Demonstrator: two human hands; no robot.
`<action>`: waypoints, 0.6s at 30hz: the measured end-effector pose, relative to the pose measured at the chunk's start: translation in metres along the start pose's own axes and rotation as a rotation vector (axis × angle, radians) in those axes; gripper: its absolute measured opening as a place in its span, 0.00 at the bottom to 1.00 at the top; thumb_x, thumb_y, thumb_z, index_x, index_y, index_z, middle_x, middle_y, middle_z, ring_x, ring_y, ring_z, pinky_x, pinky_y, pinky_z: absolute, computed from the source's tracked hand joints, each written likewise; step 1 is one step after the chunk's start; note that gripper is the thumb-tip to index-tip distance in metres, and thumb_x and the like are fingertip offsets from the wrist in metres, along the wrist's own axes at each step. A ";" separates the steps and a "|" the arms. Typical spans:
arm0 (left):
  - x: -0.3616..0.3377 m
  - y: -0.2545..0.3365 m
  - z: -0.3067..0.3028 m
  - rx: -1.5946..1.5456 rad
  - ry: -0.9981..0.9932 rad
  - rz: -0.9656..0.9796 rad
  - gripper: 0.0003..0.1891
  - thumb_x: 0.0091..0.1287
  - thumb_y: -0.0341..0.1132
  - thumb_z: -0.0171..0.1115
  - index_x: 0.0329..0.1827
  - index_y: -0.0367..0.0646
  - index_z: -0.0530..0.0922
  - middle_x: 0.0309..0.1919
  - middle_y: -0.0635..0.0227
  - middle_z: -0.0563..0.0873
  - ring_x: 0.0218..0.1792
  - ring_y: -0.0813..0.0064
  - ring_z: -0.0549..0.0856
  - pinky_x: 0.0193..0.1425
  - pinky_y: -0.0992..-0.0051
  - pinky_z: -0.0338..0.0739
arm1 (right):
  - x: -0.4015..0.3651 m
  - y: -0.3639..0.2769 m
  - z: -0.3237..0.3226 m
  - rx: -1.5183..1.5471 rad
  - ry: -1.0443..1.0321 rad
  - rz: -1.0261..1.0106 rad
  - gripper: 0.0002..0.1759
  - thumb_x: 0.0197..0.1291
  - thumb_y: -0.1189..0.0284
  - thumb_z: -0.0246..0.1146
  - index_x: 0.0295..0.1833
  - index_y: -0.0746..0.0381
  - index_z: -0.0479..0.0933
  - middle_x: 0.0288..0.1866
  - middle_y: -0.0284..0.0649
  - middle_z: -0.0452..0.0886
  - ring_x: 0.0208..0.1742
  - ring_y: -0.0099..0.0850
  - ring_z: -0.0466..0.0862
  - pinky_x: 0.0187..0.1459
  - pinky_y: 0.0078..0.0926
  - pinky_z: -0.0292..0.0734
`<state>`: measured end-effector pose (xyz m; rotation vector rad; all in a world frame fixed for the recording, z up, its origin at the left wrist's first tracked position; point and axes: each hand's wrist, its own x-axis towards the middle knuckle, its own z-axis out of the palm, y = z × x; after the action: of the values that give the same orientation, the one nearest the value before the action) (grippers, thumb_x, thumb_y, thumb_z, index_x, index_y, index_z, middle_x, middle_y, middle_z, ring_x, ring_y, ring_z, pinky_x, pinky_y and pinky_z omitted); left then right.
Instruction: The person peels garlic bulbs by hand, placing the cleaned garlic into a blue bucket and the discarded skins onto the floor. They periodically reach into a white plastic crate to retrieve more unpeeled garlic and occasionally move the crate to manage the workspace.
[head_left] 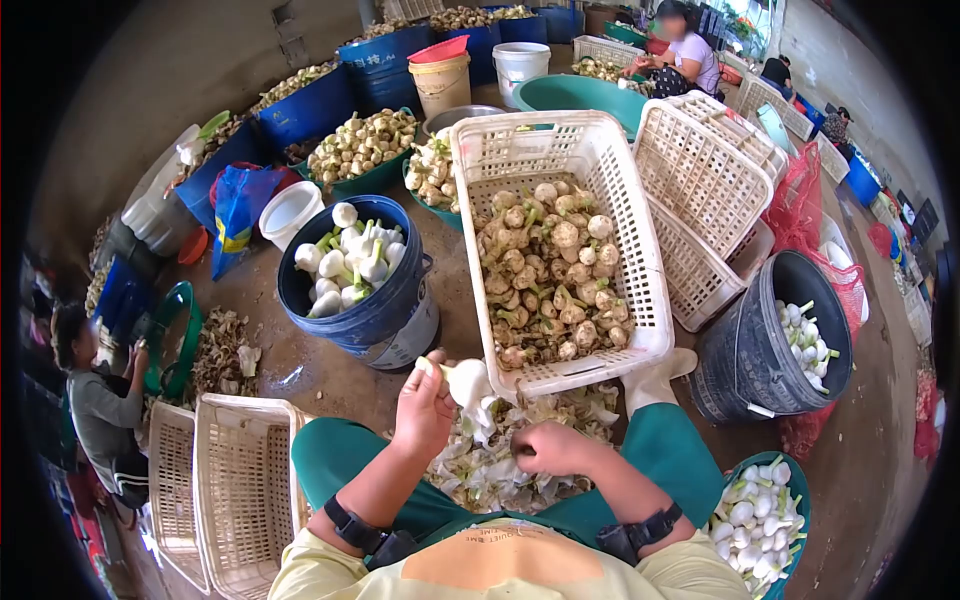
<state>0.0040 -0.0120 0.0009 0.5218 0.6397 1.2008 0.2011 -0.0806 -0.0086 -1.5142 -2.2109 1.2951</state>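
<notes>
My left hand (pixel 424 412) pinches a white garlic bulb (pixel 468 381) by its short green stem, with loose skin hanging below the bulb. Lower and to the right, my right hand (pixel 552 447) is closed, its knuckles up; whatever it holds is hidden. Beneath both hands lies a heap of garlic skins (pixel 480 467) between my knees. In front of me a tilted white plastic crate (pixel 628 200) carries brown, unpeeled garlic bulbs (pixel 560 270). To the left of it, a blue bucket (pixel 385 325) is filled with clean white bulbs (pixel 350 255).
On the right stand a dark bucket (pixel 722 355) with white garlic and a green basin (pixel 798 490) of bulbs. Stacked crates (pixel 700 165) lean behind them. Empty crates (pixel 208 480) sit at left. Other people (pixel 105 410) work at the left and the back.
</notes>
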 end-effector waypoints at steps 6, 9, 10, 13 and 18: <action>0.006 -0.006 -0.006 0.075 0.186 -0.146 0.10 0.65 0.41 0.59 0.40 0.45 0.72 0.34 0.76 0.79 0.35 0.84 0.80 0.42 0.78 0.79 | 0.018 -0.005 0.003 0.344 0.560 -0.201 0.16 0.52 0.69 0.62 0.46 0.65 0.76 0.31 0.41 0.77 0.35 0.36 0.77 0.40 0.31 0.73; 0.001 -0.013 0.003 0.300 0.120 -0.105 0.10 0.64 0.40 0.59 0.39 0.45 0.72 0.32 0.76 0.79 0.34 0.84 0.79 0.41 0.79 0.79 | 0.025 -0.023 -0.011 0.717 0.572 -0.050 0.12 0.56 0.70 0.61 0.44 0.65 0.77 0.27 0.32 0.75 0.28 0.21 0.72 0.33 0.19 0.69; 0.004 -0.011 0.000 0.282 0.117 -0.127 0.10 0.64 0.41 0.59 0.38 0.45 0.71 0.32 0.75 0.78 0.34 0.83 0.79 0.40 0.79 0.79 | 0.024 -0.024 -0.021 1.014 0.525 -0.129 0.07 0.58 0.69 0.60 0.36 0.62 0.77 0.23 0.30 0.73 0.24 0.19 0.69 0.29 0.16 0.66; 0.018 -0.003 -0.019 0.133 0.152 -0.251 0.11 0.64 0.41 0.60 0.38 0.44 0.71 0.33 0.74 0.78 0.34 0.80 0.80 0.41 0.77 0.80 | 0.018 -0.008 -0.045 1.374 0.663 -0.296 0.07 0.58 0.70 0.60 0.31 0.60 0.74 0.21 0.30 0.72 0.24 0.17 0.69 0.23 0.16 0.63; 0.022 -0.010 -0.008 0.342 0.181 -0.163 0.09 0.65 0.40 0.58 0.39 0.46 0.71 0.32 0.76 0.79 0.35 0.83 0.80 0.41 0.78 0.79 | 0.037 -0.038 -0.033 -0.060 0.895 -0.353 0.09 0.57 0.75 0.59 0.45 0.59 0.72 0.35 0.37 0.78 0.36 0.33 0.80 0.44 0.32 0.77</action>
<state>0.0100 0.0064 -0.0151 0.6370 1.0336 0.9951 0.1766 -0.0358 0.0269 -1.2669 -1.7767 0.3230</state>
